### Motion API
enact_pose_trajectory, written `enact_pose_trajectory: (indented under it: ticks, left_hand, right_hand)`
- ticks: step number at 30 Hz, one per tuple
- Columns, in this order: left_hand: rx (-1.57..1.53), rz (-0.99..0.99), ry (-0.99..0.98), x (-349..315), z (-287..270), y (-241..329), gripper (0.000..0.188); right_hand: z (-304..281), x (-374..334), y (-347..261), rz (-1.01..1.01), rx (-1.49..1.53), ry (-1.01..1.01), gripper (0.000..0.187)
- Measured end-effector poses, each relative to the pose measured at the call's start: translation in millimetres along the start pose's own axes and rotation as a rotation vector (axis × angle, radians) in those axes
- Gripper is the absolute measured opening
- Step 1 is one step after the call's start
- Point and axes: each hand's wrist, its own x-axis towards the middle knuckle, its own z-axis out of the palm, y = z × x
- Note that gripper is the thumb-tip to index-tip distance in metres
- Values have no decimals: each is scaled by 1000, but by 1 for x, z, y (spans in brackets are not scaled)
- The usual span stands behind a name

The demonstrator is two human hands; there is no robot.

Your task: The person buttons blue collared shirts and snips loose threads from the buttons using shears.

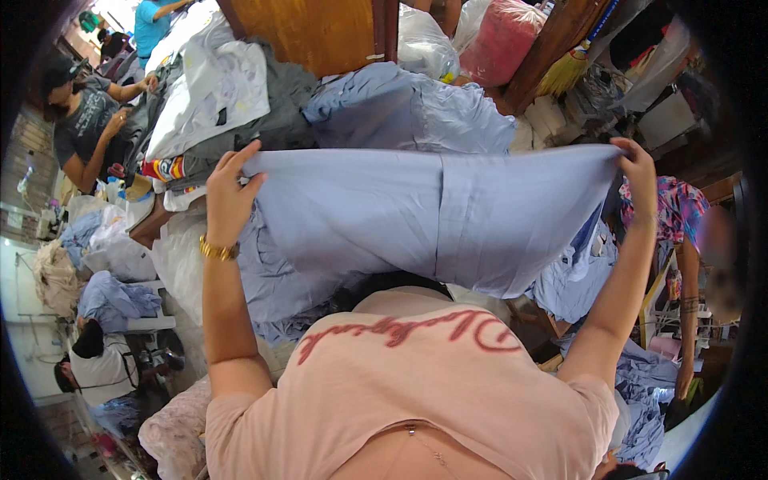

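A light blue garment (pixel 360 208) is stretched wide in front of me, its upper edge nearly straight from hand to hand. My left hand (pixel 232 192), with a gold bracelet at the wrist, pinches the upper left corner. At the upper right corner, the fingers of my right hand (pixel 638 180) are closed on the cloth. A band with a vertical seam runs down the garment's middle, and its lower part droops toward me. A darker blue piece shows near its right side. Whether it is a shirt I cannot tell.
Beyond it, a pile of light blue garments (pixel 408 108) lies beside grey clothes and a white shirt (pixel 212 92). More blue cloth (pixel 280 272) hangs below. Co-workers sit or stand at left; another person (pixel 668 208) is close at right. A broom (pixel 568 68) leans behind.
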Motion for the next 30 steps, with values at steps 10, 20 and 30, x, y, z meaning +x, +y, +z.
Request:
enact_pose_trajectory:
  ticks: [10, 20, 30]
  left_hand:
    - [-1210, -273, 79, 166, 77, -27, 16]
    - [-165, 0, 175, 195, 93, -30, 13]
    - [-123, -342, -183, 62, 252, -89, 11]
  right_hand:
    - [77, 224, 114, 116, 724, 379, 20]
    - [145, 288, 185, 13, 554, 369, 15]
    - [370, 96, 365, 332, -49, -114, 18]
